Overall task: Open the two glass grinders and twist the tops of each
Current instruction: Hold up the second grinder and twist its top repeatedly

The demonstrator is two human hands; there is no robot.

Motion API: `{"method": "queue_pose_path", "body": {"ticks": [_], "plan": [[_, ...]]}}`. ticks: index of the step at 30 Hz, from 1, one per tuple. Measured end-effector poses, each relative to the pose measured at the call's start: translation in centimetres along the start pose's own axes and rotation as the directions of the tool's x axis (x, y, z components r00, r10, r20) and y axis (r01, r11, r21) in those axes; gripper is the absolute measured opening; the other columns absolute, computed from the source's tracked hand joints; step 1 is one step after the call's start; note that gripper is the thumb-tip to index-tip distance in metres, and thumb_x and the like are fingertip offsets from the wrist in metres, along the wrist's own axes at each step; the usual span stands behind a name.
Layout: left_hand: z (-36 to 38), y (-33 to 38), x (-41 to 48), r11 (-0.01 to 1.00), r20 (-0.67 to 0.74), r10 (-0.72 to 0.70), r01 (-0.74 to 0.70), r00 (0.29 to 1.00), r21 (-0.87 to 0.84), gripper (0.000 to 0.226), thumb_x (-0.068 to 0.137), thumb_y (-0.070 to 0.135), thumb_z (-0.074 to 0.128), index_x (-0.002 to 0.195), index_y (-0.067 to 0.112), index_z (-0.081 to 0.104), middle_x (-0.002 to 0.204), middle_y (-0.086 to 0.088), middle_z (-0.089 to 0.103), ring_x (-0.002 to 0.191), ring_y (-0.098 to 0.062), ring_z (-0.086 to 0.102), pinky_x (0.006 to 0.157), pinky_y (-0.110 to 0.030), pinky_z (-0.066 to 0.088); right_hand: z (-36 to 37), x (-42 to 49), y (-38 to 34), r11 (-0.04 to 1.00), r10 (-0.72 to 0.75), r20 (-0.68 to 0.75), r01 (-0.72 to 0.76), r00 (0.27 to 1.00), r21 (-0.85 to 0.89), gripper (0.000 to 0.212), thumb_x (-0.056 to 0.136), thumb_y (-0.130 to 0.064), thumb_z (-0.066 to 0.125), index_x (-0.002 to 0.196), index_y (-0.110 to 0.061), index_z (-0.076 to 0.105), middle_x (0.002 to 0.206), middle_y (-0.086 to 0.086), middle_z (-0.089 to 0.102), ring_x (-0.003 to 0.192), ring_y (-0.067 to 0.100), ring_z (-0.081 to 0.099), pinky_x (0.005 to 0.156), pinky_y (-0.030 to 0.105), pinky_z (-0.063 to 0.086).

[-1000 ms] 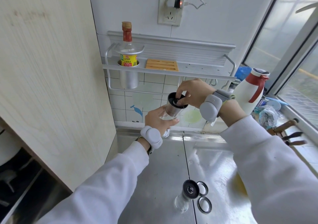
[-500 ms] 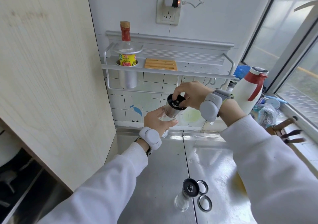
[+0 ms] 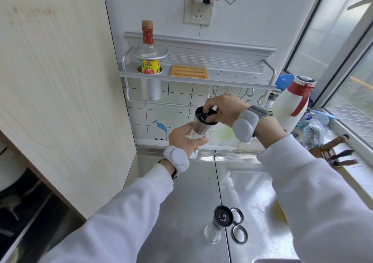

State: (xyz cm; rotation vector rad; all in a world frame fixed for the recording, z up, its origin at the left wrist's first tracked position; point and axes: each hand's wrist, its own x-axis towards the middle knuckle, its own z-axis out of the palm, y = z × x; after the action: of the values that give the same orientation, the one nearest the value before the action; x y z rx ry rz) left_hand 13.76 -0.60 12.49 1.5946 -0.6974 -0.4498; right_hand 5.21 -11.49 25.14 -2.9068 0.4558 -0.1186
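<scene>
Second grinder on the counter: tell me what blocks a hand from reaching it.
Nothing visible does. The second grinder stands upright on the steel counter with open space above and around its top. Two loose rings lie just to its right, beside it rather than in the way. Both hands are busy with the raised grinder.

We are in a home kitchen: a steel counter [image 3: 201, 192] under a tiled wall [image 3: 179, 101], a metal rack [image 3: 201, 74] holding a sauce bottle [image 3: 149, 56], a thermos [image 3: 290, 103] by the window [image 3: 347, 50], and what may be knife handles [image 3: 341, 157] at right.
</scene>
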Motion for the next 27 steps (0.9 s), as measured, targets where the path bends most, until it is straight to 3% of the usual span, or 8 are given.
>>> {"method": "queue_pose_path", "body": {"ticks": [3, 7, 12, 15, 19, 22, 25, 27], "plan": [[-0.2, -0.3, 0.1, 1.0, -0.002, 0.007, -0.007, 1.0, 0.001, 0.035, 0.068, 0.016, 0.082, 0.1, 0.02, 0.07, 0.094, 0.006, 0.07, 0.081, -0.021, 0.063, 0.084, -0.04, 0.055, 0.1, 0.0, -0.3, 1.0, -0.01, 0.015, 0.01, 1.0, 0.014, 0.022, 0.086, -0.015, 0.062, 0.108, -0.017, 0.064, 0.093, 0.004, 0.065, 0.092, 0.025, 0.062, 0.071, 0.023, 0.042], [-0.4, -0.8, 0.0, 1.0, -0.003, 0.01, -0.01, 1.0, 0.009, 0.038, 0.067, 0.018, 0.082, 0.103, 0.019, 0.07, 0.096, 0.003, 0.07, 0.083, -0.023, 0.064, 0.085, -0.04, 0.055, 0.4, 0.3, -0.5, 1.0, 0.019, 0.015, -0.019, 1.0, -0.012, 0.022, 0.086, -0.027, 0.063, 0.104, -0.015, 0.063, 0.067, -0.014, 0.049, 0.078, 0.017, 0.051, 0.053, 0.015, 0.031], [-0.9, -1.0, -0.1, 0.999, -0.023, 0.019, -0.018, 1.0, 0.038, 0.041, 0.068, 0.019, 0.082, 0.107, 0.016, 0.069, 0.095, 0.006, 0.068, 0.084, -0.009, 0.062, 0.07, -0.002, 0.043, 0.5, 0.5, -0.8, 1.0, -0.006, 0.015, 0.006, 1.0, 0.005, 0.022, 0.086, -0.019, 0.063, 0.108, -0.02, 0.064, 0.066, -0.021, 0.045, 0.076, 0.015, 0.052, 0.052, 0.012, 0.032], [-1.2, -0.9, -0.3, 1.0, -0.021, 0.016, -0.015, 1.0, 0.017, 0.039, 0.068, 0.018, 0.082, 0.105, 0.017, 0.069, 0.093, 0.006, 0.069, 0.083, -0.012, 0.062, 0.075, -0.01, 0.046, 0.8, 0.8, -1.1, 1.0, 0.002, 0.002, -0.002, 1.0, -0.017, 0.022, 0.084, -0.026, 0.065, 0.104, -0.016, 0.064, 0.067, -0.01, 0.049, 0.078, 0.02, 0.054, 0.056, 0.022, 0.038], [-1.3, -1.0, -0.4, 0.999, -0.032, 0.022, -0.02, 0.999, 0.033, 0.037, 0.068, 0.019, 0.082, 0.103, 0.016, 0.07, 0.088, 0.006, 0.069, 0.08, -0.012, 0.062, 0.076, -0.018, 0.046, 0.8, 1.0, -1.2, 1.0, -0.004, 0.008, 0.004, 1.0, -0.016, 0.023, 0.084, -0.027, 0.066, 0.105, -0.019, 0.065, 0.083, -0.007, 0.057, 0.081, 0.016, 0.054, 0.056, 0.02, 0.037], [-1.4, -1.0, -0.4, 0.999, -0.034, 0.022, -0.021, 0.999, 0.032, 0.039, 0.068, 0.019, 0.082, 0.105, 0.014, 0.07, 0.09, 0.004, 0.069, 0.077, -0.014, 0.062, 0.072, -0.022, 0.05, 0.6, 1.0, -1.1, 0.999, -0.036, 0.016, 0.037, 0.999, -0.018, 0.022, 0.085, -0.019, 0.064, 0.107, -0.021, 0.066, 0.069, -0.018, 0.052, 0.078, 0.015, 0.054, 0.056, 0.014, 0.035], [-1.2, -1.1, -0.4, 1.0, -0.035, -0.001, 0.002, 0.999, 0.022, 0.04, 0.067, 0.019, 0.083, 0.104, 0.014, 0.07, 0.092, -0.001, 0.071, 0.077, -0.021, 0.064, 0.072, -0.025, 0.052, 0.8, 1.0, -0.9, 1.0, -0.025, 0.003, 0.025, 1.0, -0.016, 0.021, 0.083, -0.026, 0.066, 0.1, -0.014, 0.067, 0.063, -0.02, 0.044, 0.072, 0.013, 0.049, 0.052, 0.012, 0.031], [-1.1, -1.1, -0.4, 1.0, -0.026, 0.001, -0.001, 1.0, 0.024, 0.038, 0.067, 0.017, 0.082, 0.103, 0.012, 0.07, 0.087, -0.002, 0.069, 0.077, -0.018, 0.063, 0.072, -0.016, 0.049, 0.7, 1.0, -0.7, 1.0, -0.012, -0.011, 0.012, 1.0, -0.027, 0.022, 0.081, -0.03, 0.068, 0.096, -0.014, 0.068, 0.065, -0.018, 0.049, 0.073, 0.013, 0.049, 0.054, 0.016, 0.033]]}}
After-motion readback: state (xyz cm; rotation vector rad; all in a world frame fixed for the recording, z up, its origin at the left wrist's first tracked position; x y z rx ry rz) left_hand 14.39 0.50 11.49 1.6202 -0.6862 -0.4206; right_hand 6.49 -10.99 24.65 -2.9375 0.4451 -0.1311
